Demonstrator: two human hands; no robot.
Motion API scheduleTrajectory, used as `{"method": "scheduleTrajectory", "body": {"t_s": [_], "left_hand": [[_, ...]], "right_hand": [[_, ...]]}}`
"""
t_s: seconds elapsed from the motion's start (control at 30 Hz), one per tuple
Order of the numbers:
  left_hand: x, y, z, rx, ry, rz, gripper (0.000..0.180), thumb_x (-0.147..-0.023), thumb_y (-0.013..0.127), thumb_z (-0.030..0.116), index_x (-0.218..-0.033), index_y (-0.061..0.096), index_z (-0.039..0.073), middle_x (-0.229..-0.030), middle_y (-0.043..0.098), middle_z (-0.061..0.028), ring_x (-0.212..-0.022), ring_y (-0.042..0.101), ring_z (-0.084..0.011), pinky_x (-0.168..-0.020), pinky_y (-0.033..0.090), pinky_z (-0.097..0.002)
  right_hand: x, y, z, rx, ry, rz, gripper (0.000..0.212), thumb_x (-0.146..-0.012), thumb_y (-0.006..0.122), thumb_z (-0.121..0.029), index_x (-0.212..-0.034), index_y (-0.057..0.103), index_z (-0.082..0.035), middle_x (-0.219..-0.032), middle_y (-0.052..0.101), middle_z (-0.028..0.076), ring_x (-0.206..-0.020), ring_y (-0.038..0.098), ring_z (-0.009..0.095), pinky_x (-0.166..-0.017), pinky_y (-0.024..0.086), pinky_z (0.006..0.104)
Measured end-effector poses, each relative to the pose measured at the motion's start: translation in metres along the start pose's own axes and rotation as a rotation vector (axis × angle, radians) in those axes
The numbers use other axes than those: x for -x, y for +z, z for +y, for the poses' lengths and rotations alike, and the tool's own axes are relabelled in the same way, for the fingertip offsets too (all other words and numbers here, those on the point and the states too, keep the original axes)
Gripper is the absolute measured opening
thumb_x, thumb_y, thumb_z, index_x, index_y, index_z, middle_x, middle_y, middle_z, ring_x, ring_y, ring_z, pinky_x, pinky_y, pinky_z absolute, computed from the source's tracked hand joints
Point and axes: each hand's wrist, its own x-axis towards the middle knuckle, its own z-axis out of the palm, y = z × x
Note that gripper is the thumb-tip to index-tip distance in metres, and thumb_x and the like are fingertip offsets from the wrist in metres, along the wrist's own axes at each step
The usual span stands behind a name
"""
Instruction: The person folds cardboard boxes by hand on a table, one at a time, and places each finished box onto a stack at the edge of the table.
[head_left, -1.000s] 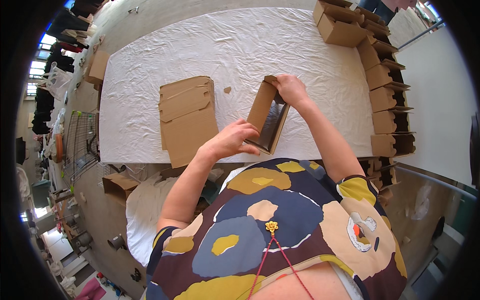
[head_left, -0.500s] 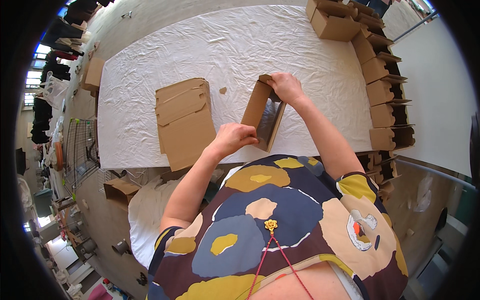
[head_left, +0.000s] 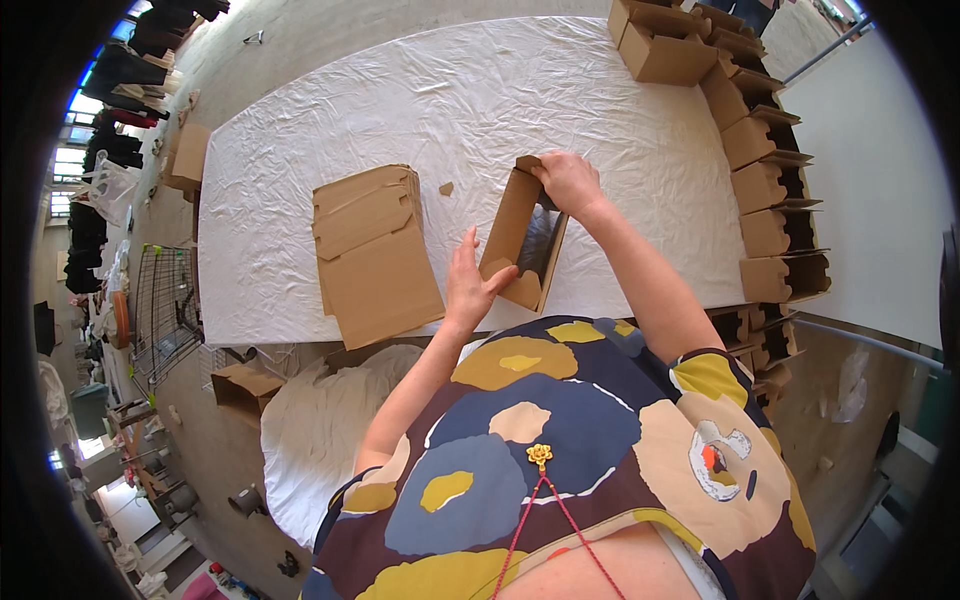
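Although its near edge runs beneath the wrist of the left hand [head_left: 468, 288], a wrinkled white cloth [head_left: 600, 110] reaches far out past the fingertips on the opposite side. On the body side of those fingers, a patterned top [head_left: 540, 400] fills much of the lower view. Well to the right of the right hand [head_left: 570, 183] and its fingers, a row of open boxes [head_left: 755, 195] lines the cloth's edge, reaching up to the far corner. Just left of the left fingers lies a stack of flat cardboard [head_left: 372, 250], its pieces slightly askew. Between the two sets of fingers is the box [head_left: 510, 222], long, narrow and open on top. The right fingers are closed on its far end; the left hand is wide, its fingers raised and pointing away from the body, its thumb against the near end. Inside the box, to the right of the left fingers, something greyish and shiny [head_left: 537, 240] shows, but what it is cannot be told. Just beyond the left fingertips lies a small brown scrap [head_left: 446, 188].
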Motion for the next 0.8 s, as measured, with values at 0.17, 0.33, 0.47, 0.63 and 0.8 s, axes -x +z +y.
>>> {"method": "scheduleTrajectory", "body": {"t_s": [0.17, 0.33, 0.47, 0.63, 0.8], "left_hand": [[0.002, -0.014, 0.012, 0.15, -0.253, -0.161, 0.084, -0.082, 0.078, 0.035, -0.146, 0.036, 0.001, -0.12, 0.06, -0.024, -0.111, 0.06, -0.0348, -0.095, 0.047, -0.0425], [-0.024, -0.047, 0.017, -0.131, 0.104, 0.054, 0.068, -0.083, 0.077, 0.023, -0.142, 0.048, 0.007, -0.115, 0.065, -0.0165, -0.089, 0.065, -0.02, -0.076, 0.053, -0.0329], [-0.053, -0.063, 0.041, -0.052, 0.118, 0.111, 0.057, -0.076, 0.08, 0.013, -0.129, 0.057, 0.008, -0.106, 0.062, -0.0094, -0.077, 0.06, -0.0144, -0.07, 0.051, -0.0298], [-0.068, -0.052, 0.027, -0.032, 0.195, -0.08, 0.036, -0.075, 0.079, 0.008, -0.109, 0.065, 0.005, -0.102, 0.059, -0.005, -0.073, 0.055, -0.0119, -0.067, 0.05, -0.0278], [-0.051, -0.058, 0.023, 0.15, 0.185, -0.364, 0.034, -0.076, 0.081, 0.008, -0.107, 0.067, 0.004, -0.108, 0.06, -0.0043, -0.086, 0.06, -0.0154, -0.077, 0.051, -0.028]], "right_hand": [[0.007, -0.011, 0.003, 0.016, 0.057, 0.004, 0.028, -0.092, 0.06, -0.032, -0.095, 0.071, -0.006, -0.107, 0.069, 0.014, -0.102, 0.065, 0.037, -0.085, 0.051, 0.0489], [0.025, -0.035, 0.003, 0.028, 0.165, 0.017, 0.023, -0.084, 0.058, -0.022, -0.095, 0.07, -0.005, -0.105, 0.069, 0.018, -0.1, 0.066, 0.038, -0.087, 0.051, 0.0484], [0.054, -0.044, 0.012, -0.108, 0.045, 0.192, 0.04, -0.081, 0.054, -0.011, -0.119, 0.064, -0.007, -0.104, 0.069, 0.021, -0.099, 0.065, 0.04, -0.089, 0.051, 0.0499], [0.084, -0.015, 0.032, -0.117, 0.098, 0.198, 0.046, -0.081, 0.053, -0.008, -0.127, 0.057, -0.01, -0.117, 0.063, 0.018, -0.103, 0.062, 0.041, -0.088, 0.05, 0.0514], [0.096, -0.004, 0.037, -0.19, 0.105, 0.295, 0.042, -0.081, 0.052, -0.007, -0.123, 0.057, -0.01, -0.115, 0.062, 0.017, -0.103, 0.061, 0.039, -0.088, 0.05, 0.0494]]}}
